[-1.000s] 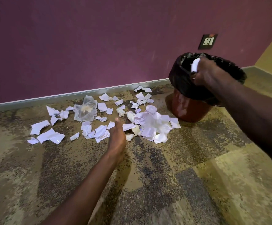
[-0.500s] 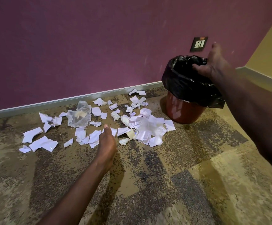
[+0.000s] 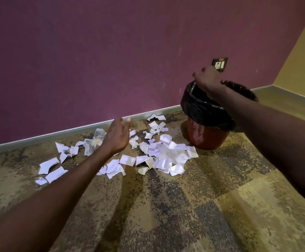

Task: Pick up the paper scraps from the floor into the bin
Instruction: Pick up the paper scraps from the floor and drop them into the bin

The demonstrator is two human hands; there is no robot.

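Observation:
Several white paper scraps (image 3: 166,153) lie scattered on the patterned floor along the purple wall, with a crumpled clear plastic piece (image 3: 95,140) among them. A red bin (image 3: 206,137) lined with a black bag (image 3: 199,106) stands to the right of the heap. My right hand (image 3: 207,80) hovers over the bin's rim, fingers spread, with nothing in it. My left hand (image 3: 118,136) is raised above the scraps, palm down and fingers apart, holding nothing and hiding some scraps beneath it.
A grey skirting board (image 3: 75,131) runs along the foot of the purple wall. A wall socket (image 3: 220,64) sits just above the bin. A yellow wall (image 3: 300,57) meets the purple one at the right corner. Mottled brown carpet (image 3: 166,215) spreads in front.
My right hand let the white scrap go over the bin and now has its fingers spread. My left hand rose from the floor to hover above the scraps.

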